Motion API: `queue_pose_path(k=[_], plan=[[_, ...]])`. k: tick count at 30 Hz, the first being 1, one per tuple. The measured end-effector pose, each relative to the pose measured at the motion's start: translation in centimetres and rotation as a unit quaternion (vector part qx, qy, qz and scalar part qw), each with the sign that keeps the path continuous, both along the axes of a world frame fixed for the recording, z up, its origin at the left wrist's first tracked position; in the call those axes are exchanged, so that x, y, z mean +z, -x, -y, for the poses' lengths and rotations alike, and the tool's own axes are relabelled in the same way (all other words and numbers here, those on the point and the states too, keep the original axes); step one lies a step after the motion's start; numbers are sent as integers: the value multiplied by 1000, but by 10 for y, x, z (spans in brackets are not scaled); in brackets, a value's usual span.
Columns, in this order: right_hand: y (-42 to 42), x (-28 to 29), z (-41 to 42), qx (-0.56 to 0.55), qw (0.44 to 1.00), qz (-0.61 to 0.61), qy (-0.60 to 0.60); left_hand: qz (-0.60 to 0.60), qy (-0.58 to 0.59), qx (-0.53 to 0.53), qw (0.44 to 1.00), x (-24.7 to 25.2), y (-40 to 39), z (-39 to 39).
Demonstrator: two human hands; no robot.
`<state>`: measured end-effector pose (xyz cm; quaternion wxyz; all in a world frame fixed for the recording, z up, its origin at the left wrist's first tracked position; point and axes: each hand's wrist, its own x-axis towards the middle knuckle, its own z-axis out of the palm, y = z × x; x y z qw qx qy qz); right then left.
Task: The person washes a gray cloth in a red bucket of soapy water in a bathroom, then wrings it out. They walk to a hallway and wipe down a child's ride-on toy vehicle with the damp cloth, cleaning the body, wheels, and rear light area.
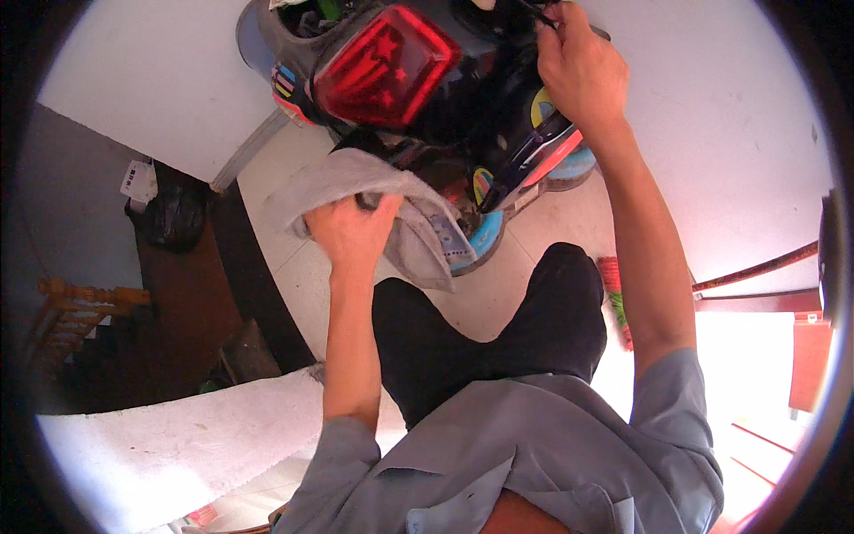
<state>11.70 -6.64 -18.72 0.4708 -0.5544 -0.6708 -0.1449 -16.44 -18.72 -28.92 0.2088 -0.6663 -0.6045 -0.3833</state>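
Note:
Before me stands a black children's ride-on toy vehicle (494, 107) with a red translucent panel (387, 67) bearing star shapes. Its wheels have blue discs (487, 237); dust and grime show around the lower body. A grey cloth (360, 170) hangs folded from my left hand (350, 227), whose fingers are closed on it beside the near end of the toy. The cloth droops over part of a wheel. At the upper right, my right hand (584, 70) grips a thin dark part of the toy, partly hidden by the fingers.
White walls (707, 120) flank the toy on a pale tiled floor (527, 247). To the left are a black plastic bag (175, 213) and a wooden stair railing (93, 294). A red and green bundle (614, 297) lies beside my right knee. Several items sit in the toy's top opening (320, 17).

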Motion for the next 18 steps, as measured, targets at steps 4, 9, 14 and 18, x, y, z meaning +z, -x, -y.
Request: queue_pose_path(k=[4, 9, 14, 18], plan=[[2, 2, 3, -2, 999, -19, 45, 48, 53, 12, 997, -11, -1, -18], [-1, 4, 2, 32, 998, -41, 32, 305, 63, 0, 950, 5, -9, -2], [-3, 2, 0, 40, 998, -38, -7, 200, -133, -143, 960, 14, 28, 14], [-4, 6, -3, 24, 999, -37, 17, 316, -81, -103, 940, -20, 40, 18]])
